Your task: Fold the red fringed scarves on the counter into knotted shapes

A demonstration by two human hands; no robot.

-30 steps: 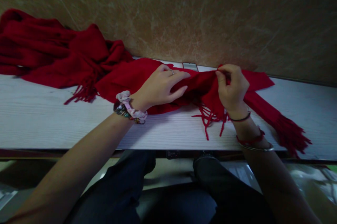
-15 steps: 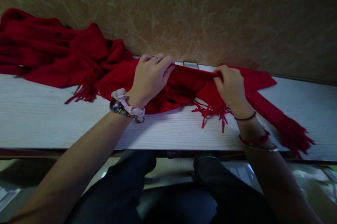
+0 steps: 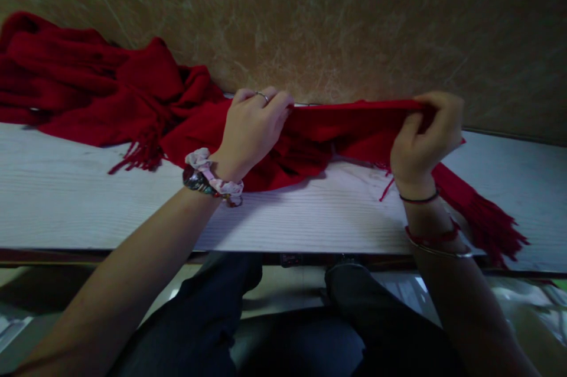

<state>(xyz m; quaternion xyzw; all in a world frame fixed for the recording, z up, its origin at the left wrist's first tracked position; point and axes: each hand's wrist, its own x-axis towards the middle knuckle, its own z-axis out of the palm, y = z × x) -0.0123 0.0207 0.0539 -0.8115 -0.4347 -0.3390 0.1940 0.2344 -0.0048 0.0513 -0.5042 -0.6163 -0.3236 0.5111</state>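
Note:
A red fringed scarf (image 3: pixel 349 126) lies along a narrow white wood-grain table. My left hand (image 3: pixel 257 129), with a ring and a pink scrunchie at the wrist, pinches its upper edge near the middle. Further right, my right hand (image 3: pixel 427 140) grips the same edge, and the cloth is stretched nearly straight between both hands. One fringed end (image 3: pixel 491 223) points toward the front right, beyond my right wrist. More red cloth (image 3: pixel 88 81) is bunched at the left, with fringe hanging toward the front; whether it is one piece with the held cloth I cannot tell.
Behind the white table (image 3: pixel 115 205) rises a brown marbled wall (image 3: pixel 310 22). The table's front edge runs just above my legs (image 3: pixel 199 312). Clear plastic wrapping (image 3: pixel 522 300) shows below the table at the lower right.
My right hand has moved to the right and slightly up, drawing the scarf's upper edge out. The fringe beside it is now mostly covered. My left hand has stayed in place.

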